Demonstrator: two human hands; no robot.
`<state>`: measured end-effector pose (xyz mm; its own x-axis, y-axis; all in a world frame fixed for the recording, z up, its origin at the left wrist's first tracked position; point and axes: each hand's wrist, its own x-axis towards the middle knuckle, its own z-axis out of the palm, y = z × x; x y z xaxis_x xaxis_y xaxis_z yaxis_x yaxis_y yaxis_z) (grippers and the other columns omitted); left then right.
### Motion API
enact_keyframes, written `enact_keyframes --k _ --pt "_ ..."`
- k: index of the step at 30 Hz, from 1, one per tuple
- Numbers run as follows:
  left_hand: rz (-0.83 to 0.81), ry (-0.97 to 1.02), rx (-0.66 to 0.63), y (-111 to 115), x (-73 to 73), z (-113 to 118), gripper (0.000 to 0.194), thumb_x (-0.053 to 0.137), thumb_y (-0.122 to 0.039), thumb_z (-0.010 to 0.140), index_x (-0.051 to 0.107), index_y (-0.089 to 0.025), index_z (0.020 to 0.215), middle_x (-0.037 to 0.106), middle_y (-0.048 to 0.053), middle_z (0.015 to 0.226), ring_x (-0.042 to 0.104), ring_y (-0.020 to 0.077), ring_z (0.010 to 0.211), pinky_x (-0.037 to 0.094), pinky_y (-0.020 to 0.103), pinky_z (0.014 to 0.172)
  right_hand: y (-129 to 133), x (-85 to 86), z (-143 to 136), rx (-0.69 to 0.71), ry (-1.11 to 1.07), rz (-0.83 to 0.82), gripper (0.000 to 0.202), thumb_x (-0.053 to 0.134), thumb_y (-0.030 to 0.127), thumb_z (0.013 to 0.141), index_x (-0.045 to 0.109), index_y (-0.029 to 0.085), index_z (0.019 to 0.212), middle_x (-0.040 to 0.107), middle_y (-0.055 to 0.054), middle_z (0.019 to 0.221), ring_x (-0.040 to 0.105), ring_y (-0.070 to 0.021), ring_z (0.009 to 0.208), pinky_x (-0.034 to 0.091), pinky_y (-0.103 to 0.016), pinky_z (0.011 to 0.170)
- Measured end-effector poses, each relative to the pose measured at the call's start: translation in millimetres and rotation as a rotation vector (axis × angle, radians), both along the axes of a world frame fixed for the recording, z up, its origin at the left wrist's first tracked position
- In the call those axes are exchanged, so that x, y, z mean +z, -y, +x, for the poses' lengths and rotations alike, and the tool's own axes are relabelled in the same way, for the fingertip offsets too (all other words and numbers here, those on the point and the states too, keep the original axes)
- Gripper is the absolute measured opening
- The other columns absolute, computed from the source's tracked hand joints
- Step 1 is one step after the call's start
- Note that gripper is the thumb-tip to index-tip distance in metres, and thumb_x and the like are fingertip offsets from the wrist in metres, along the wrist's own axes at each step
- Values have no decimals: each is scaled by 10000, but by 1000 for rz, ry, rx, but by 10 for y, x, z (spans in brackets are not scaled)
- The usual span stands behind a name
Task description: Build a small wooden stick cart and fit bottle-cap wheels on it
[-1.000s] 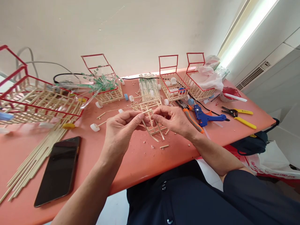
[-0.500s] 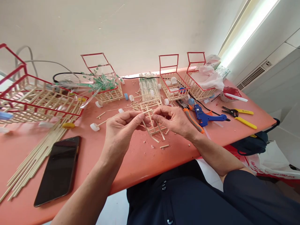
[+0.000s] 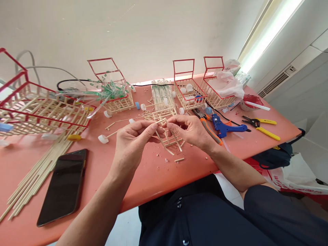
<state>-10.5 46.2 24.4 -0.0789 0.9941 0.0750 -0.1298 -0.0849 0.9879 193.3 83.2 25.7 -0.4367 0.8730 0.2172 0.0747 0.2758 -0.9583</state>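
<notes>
Over the middle of the table, my left hand point(image 3: 133, 138) and my right hand point(image 3: 193, 131) are both closed on a small frame of thin wooden sticks point(image 3: 176, 140). The left thumb and forefinger pinch its near corner from the left. From the right, the other thumb and fingertips pinch the same corner, close to the left ones. Two legs of the frame slant down toward me. Fingers cover part of the joint. Just behind, partly hidden by the hands, a lattice of sticks point(image 3: 167, 111) lies on the table.
Basket carts of sticks with red rims point(image 3: 115, 102) line the wall. To the right lie a blue glue gun point(image 3: 225, 129), orange-handled pliers point(image 3: 211, 131) and yellow-handled wire strippers point(image 3: 266, 128). A phone point(image 3: 63, 186) and long sticks point(image 3: 36, 177) lie left. Scraps dot the orange table point(image 3: 143, 184).
The frame has tilted slightly in my fingers, and its legs have shifted a little. Both hands keep their pinch in nearly the same place.
</notes>
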Motion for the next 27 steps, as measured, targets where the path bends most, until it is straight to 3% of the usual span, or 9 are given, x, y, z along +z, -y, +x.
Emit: enact_keyframes --k 6,17,24,27 --pt "-29 -1 -18 -8 -11 -24 319 972 -439 845 873 -186 1011 861 60 856 818 187 730 687 264 643 12 7 -15 -4 -3 7 496 821 659 992 807 165 947 750 -12 822 651 -125 731 493 -256 659" --pt "2 -91 -21 -3 13 -14 300 942 -475 840 865 -190 898 839 61 795 797 189 688 660 272 621 60 24 -32 -23 56 56 494 791 657 1018 778 176 903 718 -2 800 570 -121 714 458 -276 677" --pt "13 -126 -18 -6 4 -17 236 913 -431 850 891 -199 885 835 59 775 789 186 682 657 274 625 76 7 -32 -32 117 122 328 736 463 1084 779 181 923 742 -2 814 602 -119 739 434 -270 670" --pt "15 -128 -22 -6 4 -13 220 907 -416 852 889 -197 866 830 55 758 777 177 659 649 268 616 78 -7 -28 -35 125 130 307 733 448 1084 786 185 935 758 -4 828 614 -121 750 430 -268 665"
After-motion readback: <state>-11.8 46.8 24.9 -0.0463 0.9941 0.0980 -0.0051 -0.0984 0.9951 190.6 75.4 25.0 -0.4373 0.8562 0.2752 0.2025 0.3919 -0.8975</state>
